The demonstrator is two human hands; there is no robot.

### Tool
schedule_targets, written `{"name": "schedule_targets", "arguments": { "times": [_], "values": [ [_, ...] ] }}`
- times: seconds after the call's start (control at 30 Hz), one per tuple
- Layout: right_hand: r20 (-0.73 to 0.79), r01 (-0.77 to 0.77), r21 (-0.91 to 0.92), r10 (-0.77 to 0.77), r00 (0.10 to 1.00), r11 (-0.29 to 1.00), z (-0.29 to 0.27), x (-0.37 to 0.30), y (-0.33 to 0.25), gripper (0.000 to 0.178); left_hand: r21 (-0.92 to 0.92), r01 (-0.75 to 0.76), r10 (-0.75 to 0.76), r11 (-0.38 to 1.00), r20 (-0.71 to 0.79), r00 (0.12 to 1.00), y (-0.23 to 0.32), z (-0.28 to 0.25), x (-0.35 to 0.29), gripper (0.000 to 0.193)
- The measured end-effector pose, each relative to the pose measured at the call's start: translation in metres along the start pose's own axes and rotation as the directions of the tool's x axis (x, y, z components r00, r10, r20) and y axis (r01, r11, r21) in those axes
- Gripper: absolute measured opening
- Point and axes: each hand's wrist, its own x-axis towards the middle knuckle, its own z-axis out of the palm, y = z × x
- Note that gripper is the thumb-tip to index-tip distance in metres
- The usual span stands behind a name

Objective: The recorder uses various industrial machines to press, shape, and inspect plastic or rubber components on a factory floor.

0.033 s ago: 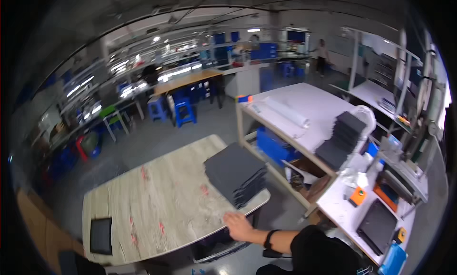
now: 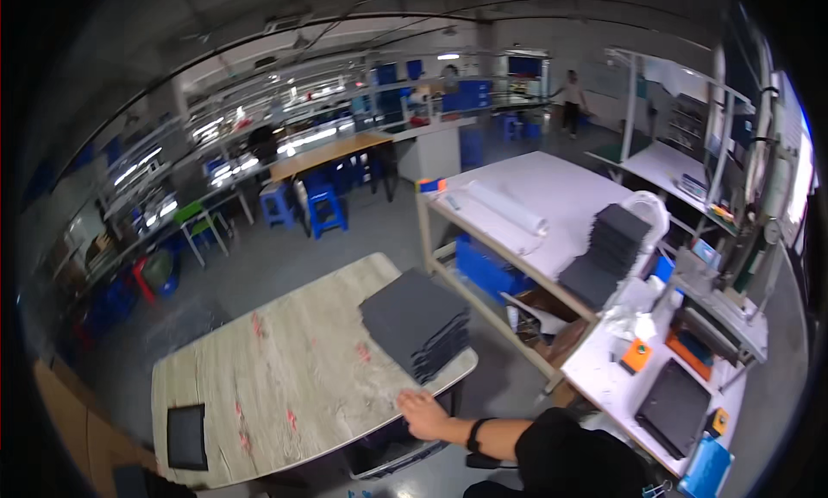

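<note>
My right hand (image 2: 421, 414) lies at the near edge of the wood-grain table (image 2: 302, 351), fingers loosely stretched on the edge, and it appears to hold nothing. Just beyond it, a stack of dark grey flat sheets or pads (image 2: 414, 317) sits at the table's right end. A single small dark rectangular pad (image 2: 186, 436) lies alone near the left end. Of my left arm only what looks like a dark sleeve (image 2: 142, 482) shows at the lower left; the left hand is out of view.
At right, a white table (image 2: 552, 192) carries a white roll (image 2: 509, 207) and more stacked dark pads (image 2: 608, 248). Nearer, a white bench holds a closed black laptop-like slab (image 2: 673, 407) and an orange device (image 2: 636, 356). Blue stools (image 2: 326, 212) stand farther back; a person (image 2: 571, 101) stands far off.
The whole view has shifted slightly, with most things a little farther left. My right hand stays at the table edge beside the stack; the pads have not moved on the table.
</note>
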Motion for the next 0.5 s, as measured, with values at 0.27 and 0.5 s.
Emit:
{"name": "schedule_targets", "arguments": {
  "times": [0.27, 0.5],
  "values": [
    [0.357, 0.160, 0.635, -0.470, 0.807, 0.756, -0.094, -0.008, -0.078, 0.031, 0.217, 0.016, 0.066, 0.976, -0.364, 0.929, 0.079, -0.054, -0.054, 0.028],
    [0.465, 0.072, 0.819, -0.731, 0.499, 0.570, -0.098, -0.026, -0.136, 0.033, 0.363, 0.198, 0.012, 0.911, -0.503, 0.864, 0.103, -0.053, -0.134, 0.019]
  ]
}}
